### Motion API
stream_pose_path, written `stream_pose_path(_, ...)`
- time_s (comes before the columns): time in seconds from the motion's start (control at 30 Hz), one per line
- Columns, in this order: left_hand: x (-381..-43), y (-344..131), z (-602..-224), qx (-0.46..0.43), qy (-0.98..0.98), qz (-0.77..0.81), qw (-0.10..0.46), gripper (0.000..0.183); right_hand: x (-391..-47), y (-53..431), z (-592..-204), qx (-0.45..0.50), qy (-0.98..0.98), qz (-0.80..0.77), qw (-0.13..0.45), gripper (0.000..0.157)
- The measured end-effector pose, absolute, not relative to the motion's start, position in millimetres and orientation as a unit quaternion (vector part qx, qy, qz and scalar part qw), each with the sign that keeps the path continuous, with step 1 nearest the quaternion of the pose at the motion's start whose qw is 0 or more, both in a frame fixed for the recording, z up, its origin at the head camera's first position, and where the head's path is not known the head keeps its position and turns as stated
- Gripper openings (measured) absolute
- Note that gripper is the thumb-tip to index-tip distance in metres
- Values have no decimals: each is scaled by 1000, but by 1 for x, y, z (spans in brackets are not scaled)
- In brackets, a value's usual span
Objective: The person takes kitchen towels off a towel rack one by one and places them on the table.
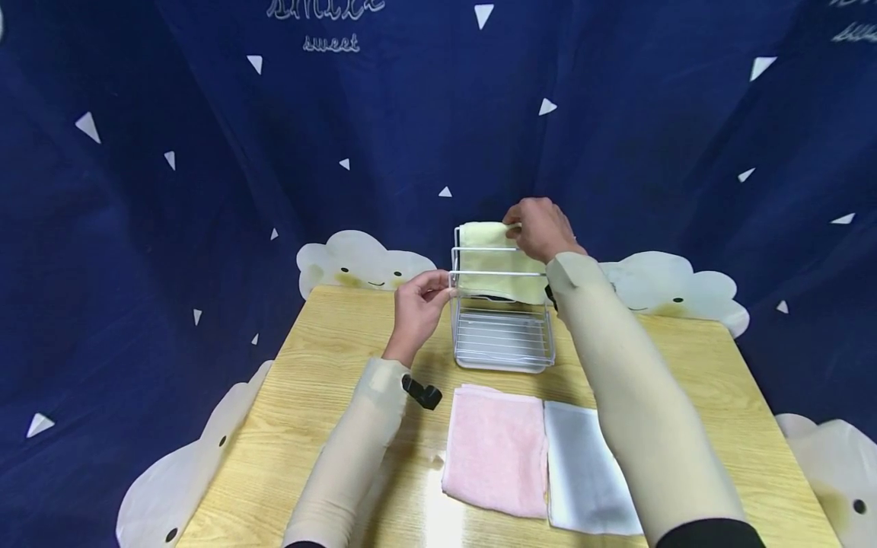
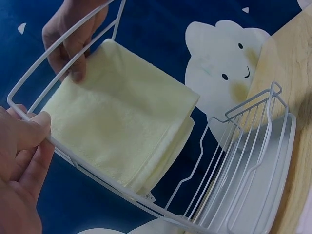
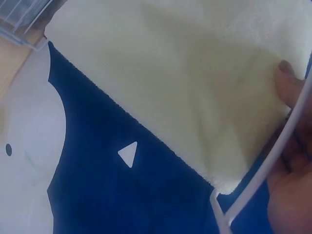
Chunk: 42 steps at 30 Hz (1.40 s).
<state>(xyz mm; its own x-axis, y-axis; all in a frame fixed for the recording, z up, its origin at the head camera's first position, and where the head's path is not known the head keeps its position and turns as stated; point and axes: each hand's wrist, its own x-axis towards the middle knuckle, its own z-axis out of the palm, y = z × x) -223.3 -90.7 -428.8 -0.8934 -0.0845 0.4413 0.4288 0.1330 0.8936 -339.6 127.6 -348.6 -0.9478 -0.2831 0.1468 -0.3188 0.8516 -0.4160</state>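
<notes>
A pale yellow towel (image 1: 489, 262) hangs folded over the rearmost bar of a white wire rack (image 1: 452, 304). My right hand (image 1: 543, 228) is at the towel's top edge; in the right wrist view its thumb (image 3: 288, 85) lies on the front of the cloth, with the other fingers partly hidden behind. My left hand (image 1: 419, 308) pinches the rack's front upright near its top left corner, as the left wrist view also shows beside the towel (image 2: 117, 107). The rack's wire base sits over a white tray (image 1: 503, 365).
In front of the rack, a folded pink towel (image 1: 496, 453) lies on the wooden table (image 1: 329, 327). Beside it on the right is a folded white towel (image 1: 589, 472), partly covered by my right sleeve. Dark blue cloth (image 1: 411, 99) hangs behind the table, with cloud shapes (image 1: 370, 262) at the edge.
</notes>
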Motion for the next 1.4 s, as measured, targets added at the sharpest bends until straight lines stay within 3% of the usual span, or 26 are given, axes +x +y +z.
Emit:
stream_pose_path(0.6,-222,-90,-426,-108,-733,-644,191,21,-337,127,-342,197,-961,178,72,32)
stream_pose_path(1.0,-223,-89,-427,-104,-730,-647,194,19,-337,128,-337,197,-960,183,75,15)
stream_pose_path(1.4,-235,-92,-445,-104,-730,-650,183,22,-337,129,-328,206,-956,196,66,17)
